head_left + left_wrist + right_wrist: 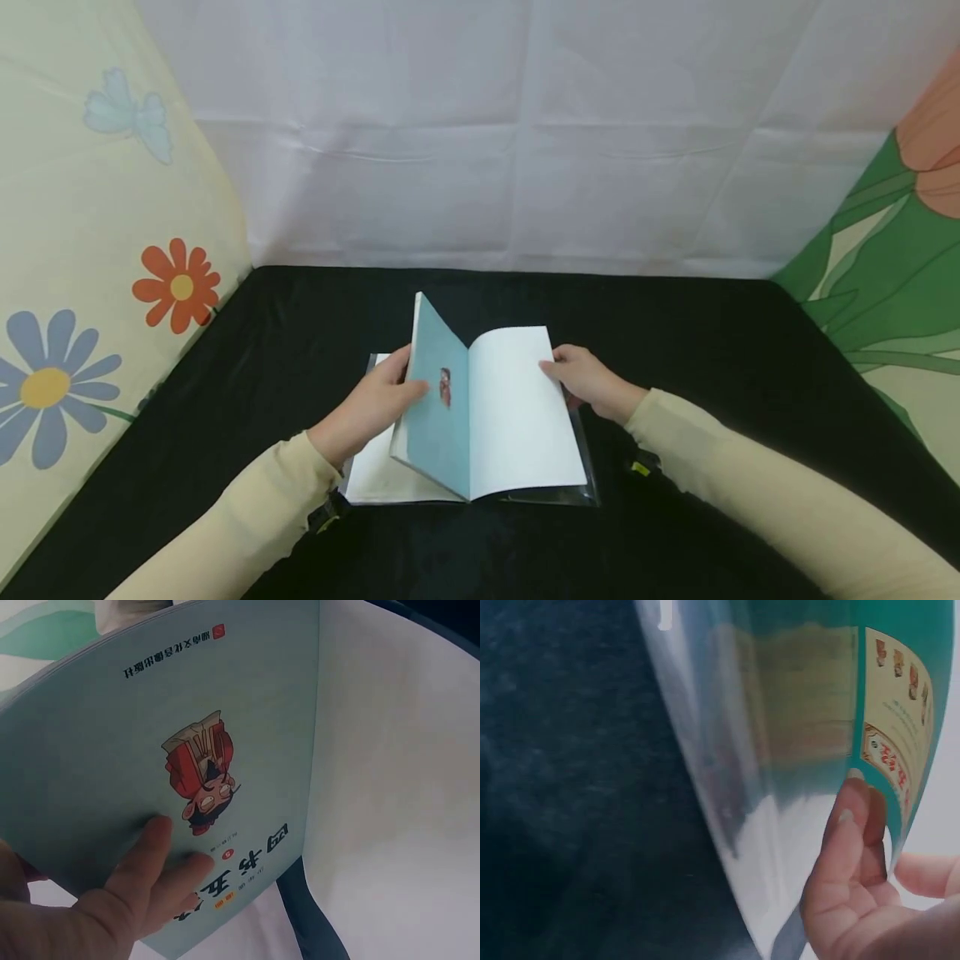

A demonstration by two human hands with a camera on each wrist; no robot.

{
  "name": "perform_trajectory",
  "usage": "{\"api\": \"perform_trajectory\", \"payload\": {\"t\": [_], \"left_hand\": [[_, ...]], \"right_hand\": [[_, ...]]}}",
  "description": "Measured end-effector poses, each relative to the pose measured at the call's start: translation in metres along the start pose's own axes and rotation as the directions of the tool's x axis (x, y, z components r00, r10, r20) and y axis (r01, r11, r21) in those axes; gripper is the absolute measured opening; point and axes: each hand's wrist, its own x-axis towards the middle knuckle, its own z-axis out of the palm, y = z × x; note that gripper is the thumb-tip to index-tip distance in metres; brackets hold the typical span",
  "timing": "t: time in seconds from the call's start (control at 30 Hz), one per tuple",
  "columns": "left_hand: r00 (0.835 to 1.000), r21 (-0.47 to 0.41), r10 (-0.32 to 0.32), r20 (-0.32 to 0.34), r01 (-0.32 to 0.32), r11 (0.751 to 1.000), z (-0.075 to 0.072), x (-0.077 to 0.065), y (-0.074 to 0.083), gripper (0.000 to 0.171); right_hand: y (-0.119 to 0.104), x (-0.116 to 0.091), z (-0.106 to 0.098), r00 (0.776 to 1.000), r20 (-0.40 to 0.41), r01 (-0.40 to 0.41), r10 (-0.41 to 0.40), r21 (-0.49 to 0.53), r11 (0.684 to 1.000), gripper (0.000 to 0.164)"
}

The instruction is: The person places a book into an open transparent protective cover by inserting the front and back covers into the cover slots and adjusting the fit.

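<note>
A book stands partly open on the black cloth, its teal page [438, 437] raised at a slant on the left. My left hand [375, 404] grips that page block by its outer edge. The page bears a cartoon figure [202, 776] and printed characters, upside down in the left wrist view. At the right, my right hand [592, 379] pinches the outer edge of a curved white leaf [517, 417]. Its underside is teal with a cream label [892, 697]. Beneath it lies a clear plastic cover [705, 750], apart from the leaf near the hand.
Another white leaf [375, 479] lies under the raised pages at the left. Black cloth [675, 325] covers the table. A white curtain [517, 167] hangs behind, with flower-patterned cloths [60, 208] at both sides.
</note>
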Motion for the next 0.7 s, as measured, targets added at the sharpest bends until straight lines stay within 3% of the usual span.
{"api": "perform_trajectory", "payload": {"t": [0.7], "left_hand": [[0.998,0.019,-0.038,-0.043,0.039,0.999,-0.022,-0.009,-0.023,0.049]], "right_hand": [[0.013,0.006,0.002,0.994,0.052,-0.097,0.096,0.014,0.995,0.023]]}}
